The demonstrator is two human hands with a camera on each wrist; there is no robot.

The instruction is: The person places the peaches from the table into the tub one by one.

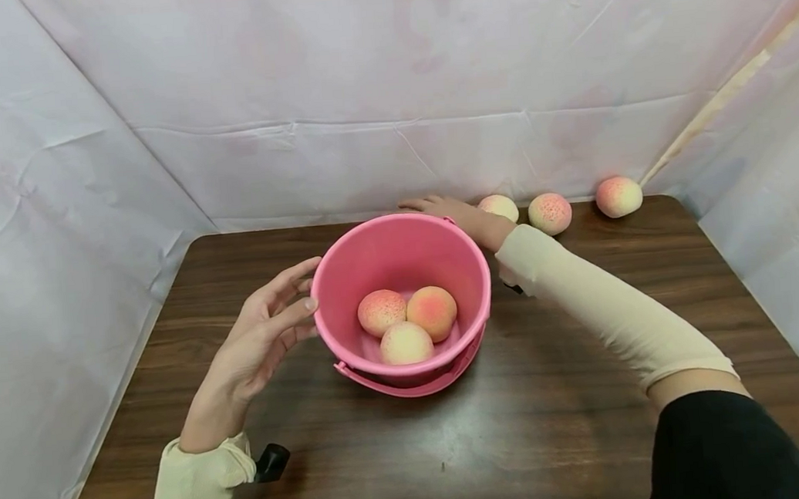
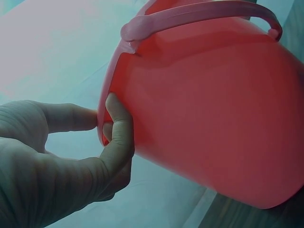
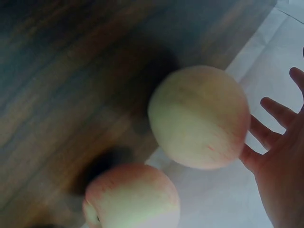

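Note:
A pink bucket point(image 1: 399, 238) stands in the middle of the table, with three peaches inside: a speckled red peach point(image 1: 381, 312), an orange one point(image 1: 432, 313) and a pale one point(image 1: 406, 343). My left hand point(image 1: 266, 324) pinches the bucket's left rim; the left wrist view has its fingers curled against the outer wall. Behind the bucket, my right hand point(image 1: 456, 213) reaches leftward, fingers extended and spread. In the right wrist view a pale peach point(image 3: 199, 116) lies close by that hand; whether they touch, I cannot tell. Another peach point(image 3: 135, 194) sits lower down.
Along the table's back edge are a pale peach point(image 1: 498, 207), partly hidden by the right arm, a speckled peach point(image 1: 550, 213) and a red-and-cream peach point(image 1: 619, 196). White sheeting point(image 1: 359, 67) hangs behind and beside the brown wooden table point(image 1: 442, 463). The bucket's handle point(image 1: 416, 390) hangs down in front.

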